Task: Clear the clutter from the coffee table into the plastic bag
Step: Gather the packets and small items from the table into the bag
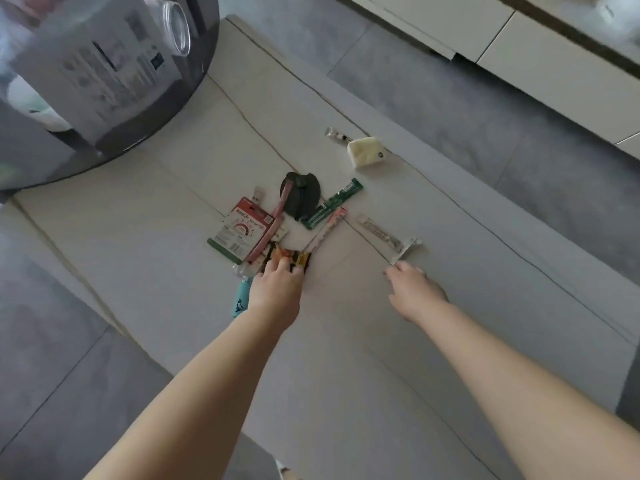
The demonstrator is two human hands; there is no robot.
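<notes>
Clutter lies in the middle of the pale coffee table. My left hand reaches into the pile, and its fingers curl down onto an orange and yellow snack packet. Around it lie a red, white and green card pack, a pink stick sachet, a dark green round lid, a green sachet, a pink and white stick and a teal tube. My right hand hovers by the near end of a clear wrapper, fingers loose. No plastic bag shows.
A cream pouch and a small tube lie near the table's far edge. A dark round side table at the upper left overlaps the corner and carries a clear jar and a box. Grey floor surrounds; white cabinets stand beyond.
</notes>
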